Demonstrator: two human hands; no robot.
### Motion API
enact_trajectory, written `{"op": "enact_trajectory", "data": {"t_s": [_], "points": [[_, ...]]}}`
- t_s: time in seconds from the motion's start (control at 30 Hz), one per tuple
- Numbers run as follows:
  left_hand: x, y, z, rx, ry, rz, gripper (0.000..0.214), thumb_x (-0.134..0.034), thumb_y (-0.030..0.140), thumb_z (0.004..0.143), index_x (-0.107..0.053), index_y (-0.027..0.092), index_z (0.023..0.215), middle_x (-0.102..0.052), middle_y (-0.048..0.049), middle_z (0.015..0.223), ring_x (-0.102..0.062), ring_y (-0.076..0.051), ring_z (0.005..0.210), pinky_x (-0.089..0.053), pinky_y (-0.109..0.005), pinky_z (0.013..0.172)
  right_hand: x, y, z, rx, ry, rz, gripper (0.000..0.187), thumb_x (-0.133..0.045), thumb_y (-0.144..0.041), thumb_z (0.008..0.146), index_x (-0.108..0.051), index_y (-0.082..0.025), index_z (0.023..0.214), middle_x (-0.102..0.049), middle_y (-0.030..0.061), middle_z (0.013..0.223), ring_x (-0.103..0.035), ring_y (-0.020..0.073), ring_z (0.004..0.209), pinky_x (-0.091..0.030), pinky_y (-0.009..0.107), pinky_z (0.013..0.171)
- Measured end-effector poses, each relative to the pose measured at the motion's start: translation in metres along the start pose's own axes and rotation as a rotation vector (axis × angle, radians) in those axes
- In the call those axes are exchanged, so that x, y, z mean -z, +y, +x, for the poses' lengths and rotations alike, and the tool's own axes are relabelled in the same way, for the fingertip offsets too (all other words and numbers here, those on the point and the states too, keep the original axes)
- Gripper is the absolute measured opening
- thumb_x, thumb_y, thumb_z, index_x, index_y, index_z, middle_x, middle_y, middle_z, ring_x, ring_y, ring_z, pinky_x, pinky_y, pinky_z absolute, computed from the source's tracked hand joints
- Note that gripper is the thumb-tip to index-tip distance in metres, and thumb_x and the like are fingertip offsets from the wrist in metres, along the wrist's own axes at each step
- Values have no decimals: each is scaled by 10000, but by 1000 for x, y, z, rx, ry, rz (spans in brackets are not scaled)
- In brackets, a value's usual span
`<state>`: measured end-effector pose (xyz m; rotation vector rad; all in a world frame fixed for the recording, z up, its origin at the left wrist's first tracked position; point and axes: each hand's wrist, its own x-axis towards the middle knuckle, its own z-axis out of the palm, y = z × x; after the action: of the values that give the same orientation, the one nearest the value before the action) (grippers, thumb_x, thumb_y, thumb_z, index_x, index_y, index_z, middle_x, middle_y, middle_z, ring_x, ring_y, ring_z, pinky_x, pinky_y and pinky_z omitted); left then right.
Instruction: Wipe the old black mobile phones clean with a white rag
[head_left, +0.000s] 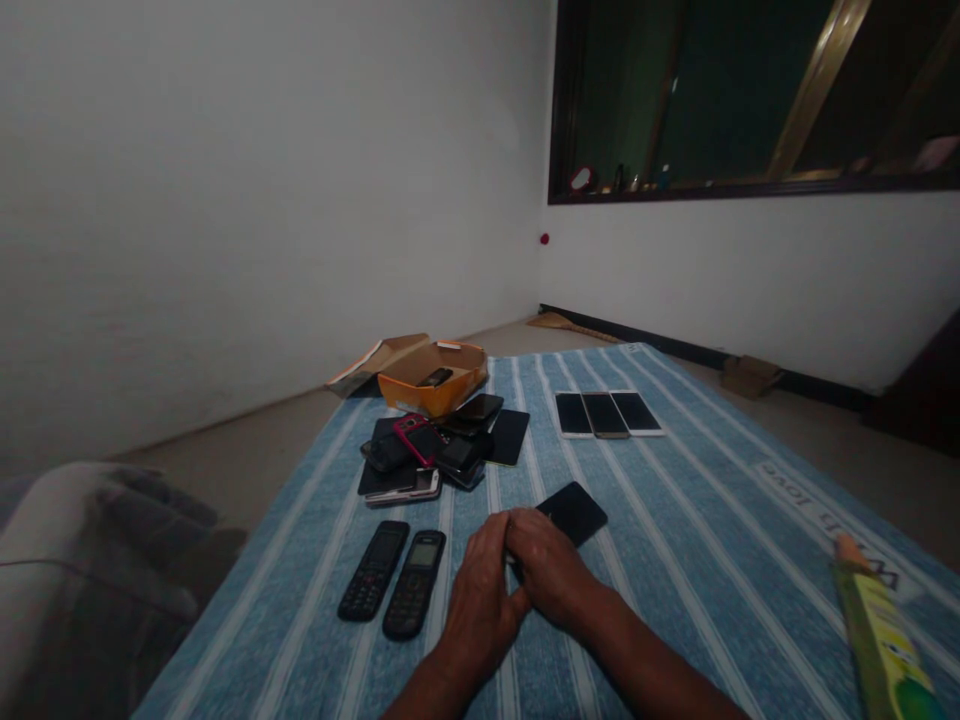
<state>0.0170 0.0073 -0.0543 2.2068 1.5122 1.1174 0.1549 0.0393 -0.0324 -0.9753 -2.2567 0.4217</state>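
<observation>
My left hand [484,588] and my right hand [553,562] are pressed together low over the striped cloth, fingers curled inward. A small pale bit shows between them, but what they hold, if anything, is hidden. Just beyond my right hand lies a flat black smartphone [576,512], partly covered by that hand. To the left of my left hand, two black keypad phones, one [373,572] and another [415,585], rest side by side. A heap of mixed phones [427,450] lies farther off, among them one with a pink frame [418,440].
Behind the heap stands an open orange box [427,400] with a phone [436,378] inside. Three smartphones [607,415] lie in a row at the back right. A yellow-green packet [885,640] is at the right edge. Grey fabric [90,590] hangs at the left.
</observation>
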Motion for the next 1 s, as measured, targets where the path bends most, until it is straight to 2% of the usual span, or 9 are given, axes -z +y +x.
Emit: {"op": "enact_trajectory", "data": {"t_s": [0.2, 0.37, 0.63, 0.77, 1.0], "points": [[-5, -7, -4, -36, 42, 26, 727, -594, 238, 767, -318, 134, 1431, -537, -206, 1360, -512, -354, 1273, -454, -575, 1015, 4, -6, 7, 47, -55, 24, 270, -528, -91, 862, -641, -145, 1101, -668, 95, 1038, -583, 211, 991, -453, 344, 908], [-9, -12, -7, -17, 40, 36, 780, -582, 186, 739, -284, 158, 1459, -512, -194, 1386, -492, -353, 1294, -439, -577, 1035, 5, -6, 6, 146, -87, 41, 366, -531, -99, 855, -618, -189, 1198, -678, 82, 1088, -589, 210, 1037, -458, 335, 906], [-8, -8, -6, -35, 61, 58, 747, -563, 183, 723, -336, 114, 1431, -562, -198, 1321, -535, -338, 1230, -451, -556, 1016, 5, -7, 4, 199, -90, 88, 308, -537, -91, 849, -670, -189, 1109, -703, 72, 1022, -612, 209, 1007, -461, 330, 884], [-7, -7, -7, -4, 51, 78, 762, -547, 155, 678, -372, 117, 1419, -577, -186, 1307, -542, -338, 1216, -435, -564, 1021, 7, -9, -2, 238, -70, 159, 327, -494, -59, 868, -670, -213, 1096, -697, 57, 1070, -598, 187, 1057, -443, 321, 918], [-8, -9, -5, -15, 29, 91, 739, -602, 252, 732, -353, 132, 1417, -592, -195, 1282, -571, -349, 1180, -459, -561, 982, 3, -1, -4, 218, -31, 161, 245, -535, -116, 896, -663, -212, 1082, -701, 61, 1039, -609, 203, 997, -438, 350, 884]]}}
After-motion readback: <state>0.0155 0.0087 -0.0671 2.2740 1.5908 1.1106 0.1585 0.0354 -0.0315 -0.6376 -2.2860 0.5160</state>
